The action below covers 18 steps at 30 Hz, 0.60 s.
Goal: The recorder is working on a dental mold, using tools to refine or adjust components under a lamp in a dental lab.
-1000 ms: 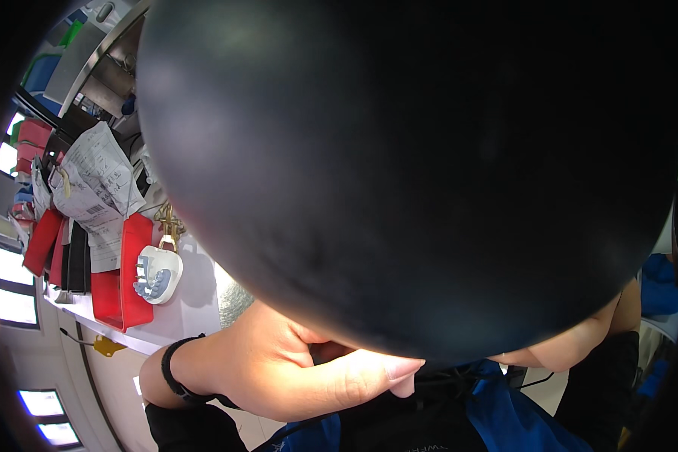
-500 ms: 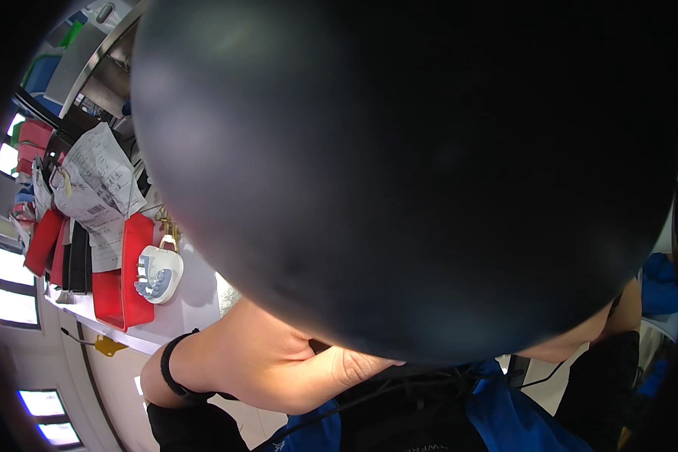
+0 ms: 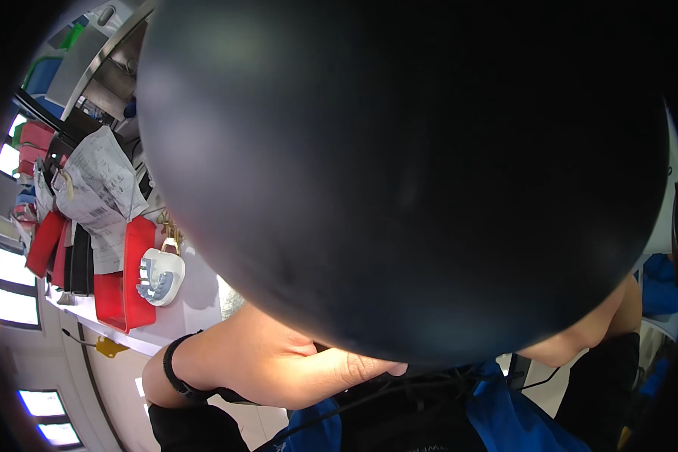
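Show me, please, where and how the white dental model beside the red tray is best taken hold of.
Probably by the white base of the dental model, at its rounded right edge, coming from the right: it curves smoothly there, whereas the grey-blue teeth lie on the left, toward the red tray, and brass-coloured metal parts lie beyond it.

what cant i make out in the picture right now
All in the head view:
Left hand: most fingers, and anything held, hidden behind the large dark rounded shape.
Right hand: fingertips and any grip, hidden by that shape.
White tabletop: how far right it runs, behind the same shape.
Paper sheet: its writing, too small.
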Tool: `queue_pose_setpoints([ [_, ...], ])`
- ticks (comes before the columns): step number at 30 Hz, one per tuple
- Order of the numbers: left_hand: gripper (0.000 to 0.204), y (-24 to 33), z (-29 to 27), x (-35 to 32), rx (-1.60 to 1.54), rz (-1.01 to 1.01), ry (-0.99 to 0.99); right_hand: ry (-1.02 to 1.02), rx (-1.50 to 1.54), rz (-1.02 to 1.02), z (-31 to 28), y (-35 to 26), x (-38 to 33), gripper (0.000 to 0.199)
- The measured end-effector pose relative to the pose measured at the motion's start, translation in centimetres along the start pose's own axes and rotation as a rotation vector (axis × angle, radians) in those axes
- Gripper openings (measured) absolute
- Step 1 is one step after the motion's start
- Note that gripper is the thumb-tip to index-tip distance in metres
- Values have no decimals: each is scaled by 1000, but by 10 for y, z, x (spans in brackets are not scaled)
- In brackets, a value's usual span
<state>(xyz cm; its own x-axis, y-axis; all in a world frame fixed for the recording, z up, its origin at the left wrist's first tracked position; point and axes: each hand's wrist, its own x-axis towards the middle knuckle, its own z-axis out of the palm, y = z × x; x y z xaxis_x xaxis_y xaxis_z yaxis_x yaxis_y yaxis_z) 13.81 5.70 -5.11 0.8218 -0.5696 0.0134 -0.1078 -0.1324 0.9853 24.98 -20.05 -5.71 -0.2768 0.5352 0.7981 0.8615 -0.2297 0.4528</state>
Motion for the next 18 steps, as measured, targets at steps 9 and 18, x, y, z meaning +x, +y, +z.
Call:
queue_pose_setpoints([
  [9, 14, -7, 3, -3, -40, 59, 33, -49, 9, -33, -5, 4, 0, 34],
  [18, 19, -6, 3, -5, 28, 107, 76, -21, -3, 45, -2, -2, -1, 30],
])
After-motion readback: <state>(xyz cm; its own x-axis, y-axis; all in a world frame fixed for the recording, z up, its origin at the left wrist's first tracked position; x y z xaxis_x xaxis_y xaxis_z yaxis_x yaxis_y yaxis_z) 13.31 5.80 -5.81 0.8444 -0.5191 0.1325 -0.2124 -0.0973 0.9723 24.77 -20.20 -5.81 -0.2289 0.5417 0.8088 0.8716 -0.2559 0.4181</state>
